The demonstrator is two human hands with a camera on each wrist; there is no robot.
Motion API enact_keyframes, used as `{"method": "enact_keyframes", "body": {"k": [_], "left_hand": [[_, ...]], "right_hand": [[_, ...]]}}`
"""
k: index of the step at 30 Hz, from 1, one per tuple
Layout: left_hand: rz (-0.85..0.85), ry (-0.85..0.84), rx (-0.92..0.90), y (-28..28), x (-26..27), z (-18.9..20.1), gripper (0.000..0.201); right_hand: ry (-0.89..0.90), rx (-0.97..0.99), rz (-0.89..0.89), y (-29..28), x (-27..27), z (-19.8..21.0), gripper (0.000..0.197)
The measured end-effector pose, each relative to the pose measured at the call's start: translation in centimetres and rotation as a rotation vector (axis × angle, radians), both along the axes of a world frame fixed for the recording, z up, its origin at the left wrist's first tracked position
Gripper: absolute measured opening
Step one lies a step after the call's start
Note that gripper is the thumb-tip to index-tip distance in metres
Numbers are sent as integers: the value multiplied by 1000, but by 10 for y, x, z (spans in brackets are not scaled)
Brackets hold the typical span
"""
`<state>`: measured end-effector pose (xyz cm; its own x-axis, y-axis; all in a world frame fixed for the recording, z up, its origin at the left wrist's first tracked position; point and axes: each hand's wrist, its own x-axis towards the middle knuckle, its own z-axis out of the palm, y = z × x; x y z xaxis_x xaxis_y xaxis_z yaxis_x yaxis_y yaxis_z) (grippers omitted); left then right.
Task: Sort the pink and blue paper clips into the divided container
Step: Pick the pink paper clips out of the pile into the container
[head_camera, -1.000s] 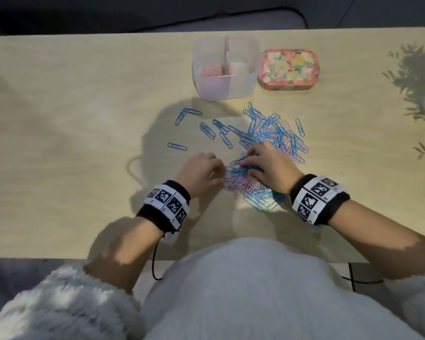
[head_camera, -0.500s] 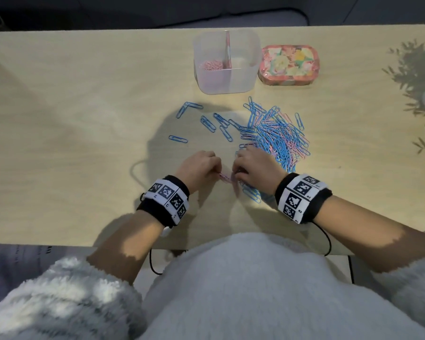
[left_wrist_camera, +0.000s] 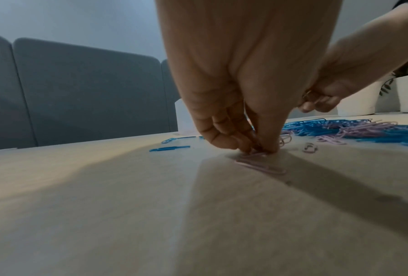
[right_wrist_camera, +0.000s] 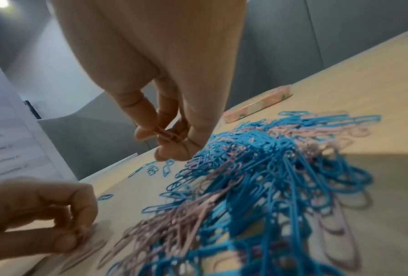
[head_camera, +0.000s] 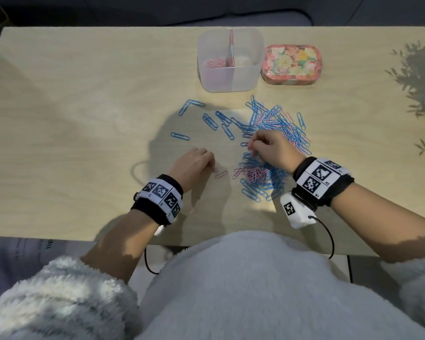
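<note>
Surface (head_camera: 71, 143): pale wood; wide bare stretch on the left, near edge just behind both wrists, far edge just beyond the container.
Container (head_camera: 231, 79): clear plastic with a middle divider, at the far edge; pink clips (head_camera: 212, 63) lie in its left half; whether the right half holds anything I cannot tell.
Tin (head_camera: 291, 63): flowered lid, just beside the container on the right.
Pile (head_camera: 263, 173): tangled pink and blue clips, centre-right, running from near the container down to the right wrist.
Loose blue clips (head_camera: 210, 121): scattered singly left of the pile, well apart from each other.
Left hand (head_camera: 194, 163): fingertips down on the surface, grip pinching a pink clip (left_wrist_camera: 259, 164) that lies flat.
Single pink clip (head_camera: 220, 174): between the left hand and the pile.
Right hand (head_camera: 272, 148): over the pile, grip narrow, holding a small pink clip (right_wrist_camera: 169, 135) between thumb and fingers.
</note>
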<state>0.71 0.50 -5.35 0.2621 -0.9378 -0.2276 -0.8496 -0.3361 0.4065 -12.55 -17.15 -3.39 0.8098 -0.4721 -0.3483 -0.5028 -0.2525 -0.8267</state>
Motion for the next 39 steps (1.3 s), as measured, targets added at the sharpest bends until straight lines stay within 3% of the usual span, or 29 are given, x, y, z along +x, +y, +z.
{"method": "enact_keyframes", "body": {"k": [4, 7, 11, 14, 18, 21, 24, 26, 28, 32, 36, 39], "left_hand": [[137, 176, 12, 1, 8, 2, 18], [344, 425, 51, 3, 17, 9, 9], [618, 773, -23, 9, 27, 17, 29], [712, 906, -53, 17, 31, 17, 26], [487, 559, -55, 29, 29, 13, 40], [319, 310, 31, 37, 29, 9, 23], [247, 301, 54, 44, 28, 3, 3], [227, 336, 46, 45, 24, 1, 15], [203, 320, 45, 42, 23, 0, 19], [98, 204, 120, 30, 21, -1, 13], [56, 174, 158, 20, 17, -4, 13], [164, 281, 90, 17, 20, -2, 13]], "right_hand": [[30, -183, 280, 18, 1, -8, 3], [161, -383, 491, 22, 2, -15, 14], [238, -437, 585, 24, 5, -13, 12], [233, -447, 590, 25, 8, -13, 9], [54, -231, 372, 19, 15, -7, 3], [-10, 109, 158, 17, 22, -1, 11], [72, 260, 98, 27, 28, -2, 20], [116, 193, 183, 35, 29, -5, 13], [127, -25, 364, 42, 30, -10, 8], [181, -374, 538, 47, 29, -18, 12], [237, -408, 620, 46, 29, -20, 14], [211, -295, 579, 36, 26, -16, 8]]}}
